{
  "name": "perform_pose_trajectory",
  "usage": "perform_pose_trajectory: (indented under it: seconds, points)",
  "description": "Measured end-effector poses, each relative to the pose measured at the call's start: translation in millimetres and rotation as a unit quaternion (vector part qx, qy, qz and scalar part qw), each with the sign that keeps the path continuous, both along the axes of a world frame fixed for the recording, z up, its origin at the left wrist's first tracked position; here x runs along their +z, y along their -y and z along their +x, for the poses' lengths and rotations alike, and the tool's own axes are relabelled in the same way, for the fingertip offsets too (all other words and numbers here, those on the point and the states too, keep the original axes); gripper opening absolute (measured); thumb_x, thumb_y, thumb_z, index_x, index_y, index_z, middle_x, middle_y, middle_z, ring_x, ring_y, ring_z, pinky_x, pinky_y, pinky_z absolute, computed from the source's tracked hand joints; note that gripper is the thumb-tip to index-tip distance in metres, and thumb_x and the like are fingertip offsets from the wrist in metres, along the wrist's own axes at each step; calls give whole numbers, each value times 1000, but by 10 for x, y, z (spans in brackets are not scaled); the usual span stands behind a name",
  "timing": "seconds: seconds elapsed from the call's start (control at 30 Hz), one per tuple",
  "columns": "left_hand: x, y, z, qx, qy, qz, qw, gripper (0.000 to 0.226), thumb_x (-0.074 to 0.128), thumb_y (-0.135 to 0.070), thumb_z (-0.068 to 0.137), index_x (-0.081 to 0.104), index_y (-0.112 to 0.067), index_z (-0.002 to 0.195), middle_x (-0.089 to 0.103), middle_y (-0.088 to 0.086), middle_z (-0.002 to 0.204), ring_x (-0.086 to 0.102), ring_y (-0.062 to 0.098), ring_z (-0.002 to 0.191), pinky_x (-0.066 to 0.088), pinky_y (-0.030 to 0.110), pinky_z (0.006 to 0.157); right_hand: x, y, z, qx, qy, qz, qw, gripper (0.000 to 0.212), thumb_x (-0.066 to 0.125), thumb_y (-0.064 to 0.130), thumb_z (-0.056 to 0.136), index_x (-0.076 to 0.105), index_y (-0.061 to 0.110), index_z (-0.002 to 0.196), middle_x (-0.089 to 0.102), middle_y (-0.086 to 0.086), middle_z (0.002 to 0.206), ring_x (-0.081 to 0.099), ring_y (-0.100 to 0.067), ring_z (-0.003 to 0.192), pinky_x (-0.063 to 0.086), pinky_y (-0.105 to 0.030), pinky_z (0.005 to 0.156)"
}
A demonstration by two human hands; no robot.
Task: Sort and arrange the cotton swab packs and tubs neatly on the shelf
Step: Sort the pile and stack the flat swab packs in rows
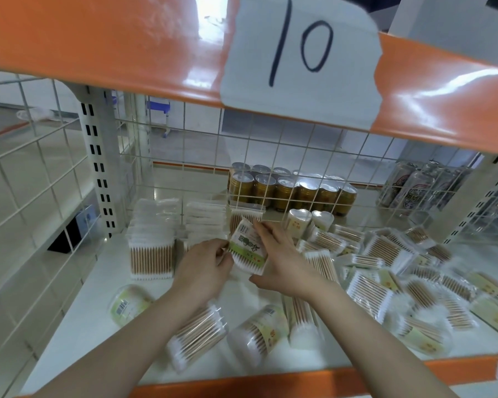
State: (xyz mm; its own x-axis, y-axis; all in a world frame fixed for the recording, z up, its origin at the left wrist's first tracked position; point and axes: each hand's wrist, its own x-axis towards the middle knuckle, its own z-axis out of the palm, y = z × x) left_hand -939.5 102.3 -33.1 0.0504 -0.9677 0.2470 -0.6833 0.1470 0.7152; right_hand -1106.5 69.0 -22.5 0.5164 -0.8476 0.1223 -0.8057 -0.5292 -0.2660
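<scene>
Two bare hands hold one flat clear pack of wooden cotton swabs with a green label (246,248) above the white shelf (98,285). The left hand (203,267) pinches its edge at nine o'clock; the right hand (282,259) curls its fingers (266,229) round the three o'clock side. Stacked clear packs (151,239) stand at ten o'clock, loose packs (400,271) scatter toward three, and round clear tubs (256,331) lie at six.

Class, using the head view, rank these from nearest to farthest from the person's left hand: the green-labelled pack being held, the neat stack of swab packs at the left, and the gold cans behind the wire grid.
1. green-labelled pack: pinched by the left hand, just to its right.
2. stack of swab packs: to the hand's left on the shelf.
3. gold cans: at the back, behind the grid.
</scene>
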Motion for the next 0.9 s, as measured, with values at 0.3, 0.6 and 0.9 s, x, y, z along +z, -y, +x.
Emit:
perform_pose_trajectory:
  seconds: [0.3,0.6,0.9]
  points:
    - [78,47,82,15,6,-14,1000,25,49,-19,93,63,-15,113,67,0,105,60,15,93,46,28,80,91,-35,-79,-6,61,32,998,99,72,39,76,7,23,148,32,-3,145,29,-16,131,24,-24,105]
    - [84,76,62,-39,-11,-45,998,27,44,-18,96,50,-17,123,57,-1,119,51,4,93,37,9,71,90,-1,-108,-14,76,-6,997,49,58,28,90,44,20,136,58,1,122,51,-9,103,39,-18,84]
    - [72,119,54,-16,-21,-61,998,32,51,-22,93,49,-18,124,59,-3,115,51,4,94,38,20,79,90,-1,-107,-38,116,8,992,29,59,24,89,61,14,116,65,-2,106,53,-7,85,42,-16,73]
